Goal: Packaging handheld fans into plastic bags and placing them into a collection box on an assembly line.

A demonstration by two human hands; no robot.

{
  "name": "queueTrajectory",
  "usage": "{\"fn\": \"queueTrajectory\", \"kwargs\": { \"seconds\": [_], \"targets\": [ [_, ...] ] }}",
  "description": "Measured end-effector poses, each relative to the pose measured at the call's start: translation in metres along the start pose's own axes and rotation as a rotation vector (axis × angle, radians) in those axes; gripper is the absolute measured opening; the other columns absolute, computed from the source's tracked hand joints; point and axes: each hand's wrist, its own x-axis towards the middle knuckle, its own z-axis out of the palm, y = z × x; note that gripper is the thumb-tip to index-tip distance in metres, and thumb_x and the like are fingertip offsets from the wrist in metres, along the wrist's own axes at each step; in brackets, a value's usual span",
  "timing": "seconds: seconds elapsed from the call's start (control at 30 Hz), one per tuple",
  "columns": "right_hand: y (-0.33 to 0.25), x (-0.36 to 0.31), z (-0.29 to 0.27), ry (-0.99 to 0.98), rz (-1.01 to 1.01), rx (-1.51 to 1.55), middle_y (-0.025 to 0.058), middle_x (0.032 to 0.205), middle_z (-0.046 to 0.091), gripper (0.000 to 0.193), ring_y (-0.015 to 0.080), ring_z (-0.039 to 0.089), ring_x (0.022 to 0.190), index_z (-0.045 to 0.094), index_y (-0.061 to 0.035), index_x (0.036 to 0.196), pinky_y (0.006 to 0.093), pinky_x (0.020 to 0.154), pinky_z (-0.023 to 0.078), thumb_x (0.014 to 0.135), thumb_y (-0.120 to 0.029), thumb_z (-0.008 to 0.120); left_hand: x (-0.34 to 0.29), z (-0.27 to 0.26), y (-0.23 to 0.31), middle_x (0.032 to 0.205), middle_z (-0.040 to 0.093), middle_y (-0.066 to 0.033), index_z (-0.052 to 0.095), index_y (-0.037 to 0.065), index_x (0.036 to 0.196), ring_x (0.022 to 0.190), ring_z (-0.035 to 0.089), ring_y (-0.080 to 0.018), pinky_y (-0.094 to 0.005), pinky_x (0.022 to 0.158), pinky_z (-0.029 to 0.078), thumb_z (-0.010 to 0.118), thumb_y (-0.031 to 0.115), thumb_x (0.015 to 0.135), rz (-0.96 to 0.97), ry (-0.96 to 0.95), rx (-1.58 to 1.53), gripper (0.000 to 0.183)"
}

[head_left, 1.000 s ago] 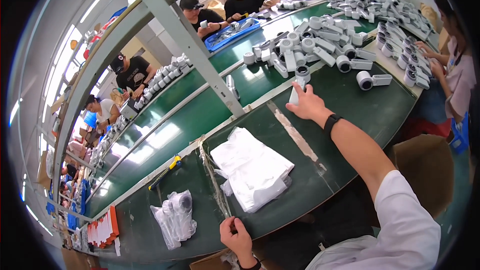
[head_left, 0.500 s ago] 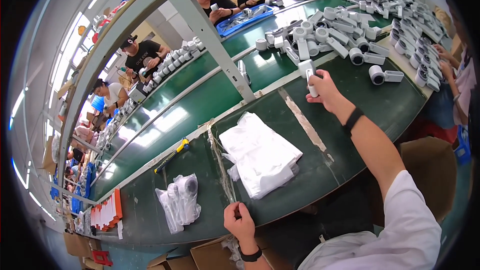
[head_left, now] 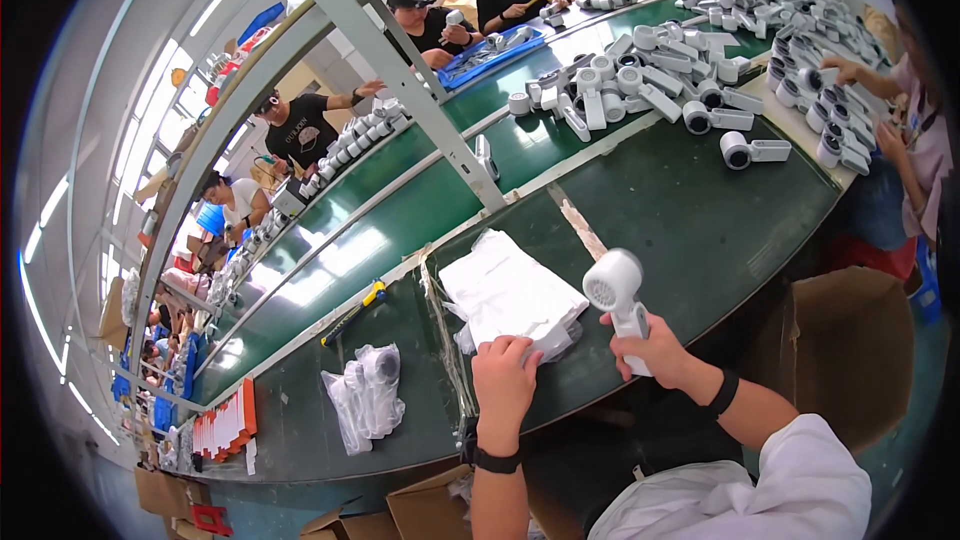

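My right hand (head_left: 655, 352) is wrapped round the handle of a white handheld fan (head_left: 613, 281), holding it upright above the table's near edge. Its round head has a perforated grille. My left hand (head_left: 503, 380) rests on the near edge of a stack of white plastic bags (head_left: 510, 285), fingers pressed together on the topmost bag. To the left, several fans wrapped in clear plastic (head_left: 365, 398) lie on the green table (head_left: 700, 210). One loose fan (head_left: 755, 150) lies on the table's far right, close to the big pile.
A heap of white fans (head_left: 640, 75) covers the conveyor beyond the table. A yellow-and-black tool (head_left: 353, 312) and orange-and-white boxes (head_left: 226, 422) lie left. A metal post (head_left: 400, 80) rises beyond the bags. A cardboard box (head_left: 850, 340) stands at right; co-workers sit across and at right.
My right hand has brought the fan from beside the pile back toward me, turning its head upward. My left hand has moved from the table's edge up onto the bags.
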Motion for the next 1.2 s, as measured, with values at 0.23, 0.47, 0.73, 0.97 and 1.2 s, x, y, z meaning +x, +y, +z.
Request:
{"fn": "queueTrajectory", "kwargs": {
  "seconds": [0.23,0.47,0.73,0.97,1.2],
  "targets": [
    [0.01,0.001,-0.007,-0.019,-0.017,-0.094,0.0047,0.072,0.056,0.038,0.015,0.057,0.053,0.051,-0.0004,0.123,0.0303,0.051,0.045,0.087,-0.005,0.061,-0.003,0.011,-0.017,0.086,0.065,-0.0082,0.07,0.007,0.089,0.081,0.059,-0.0302,-0.0401,0.071,0.045,0.07,0.012,0.081,-0.041,0.002,-0.017,0.01],
    [0.009,0.002,-0.008,-0.035,-0.018,-0.102,0.0048,0.072,0.057,0.037,0.0152,0.057,0.053,0.05,0.0006,0.124,0.0301,0.051,0.046,0.089,-0.006,0.059,0.003,0.012,-0.016,0.086,0.065,-0.0135,0.067,0.003,0.092,0.082,0.06,-0.0341,-0.0431,0.072,0.046,0.064,0.009,0.086,-0.087,0.089,-0.102,0.009],
    [0.008,-0.001,-0.007,-0.026,-0.028,-0.123,0.0053,0.072,0.057,0.036,0.0158,0.058,0.055,0.049,0.0009,0.123,0.0306,0.052,0.046,0.089,-0.007,0.058,0.011,-0.004,0.012,0.083,0.066,-0.0147,0.066,-0.001,0.094,0.07,0.063,-0.0267,-0.0306,0.064,0.049,0.064,0.005,0.089,-0.162,0.212,-0.38,0.008],
    [0.015,-0.02,-0.006,-0.107,-0.029,-0.13,0.0036,0.084,0.061,0.034,0.0123,0.062,0.071,0.052,-0.0025,0.121,0.03,0.064,0.051,0.09,-0.01,0.065,0.005,-0.013,0.023,0.077,0.066,-0.0086,0.067,-0.001,0.094,0.064,0.06,-0.0127,-0.025,0.06,0.047,0.066,0.005,0.089,-0.244,0.149,-0.501,0.007],
    [0.014,-0.045,0.017,-0.307,-0.109,-0.148,-0.0022,0.096,0.062,0.04,0.0058,0.056,0.083,0.058,-0.0047,0.123,0.0241,0.076,0.047,0.086,-0.008,0.073,-0.007,-0.029,0.041,0.077,0.065,-0.0027,0.066,-0.001,0.1,0.062,0.057,-0.0069,-0.021,0.056,0.044,0.065,0.007,0.092,-0.424,0.118,-0.959,0.011]
  ]
}}
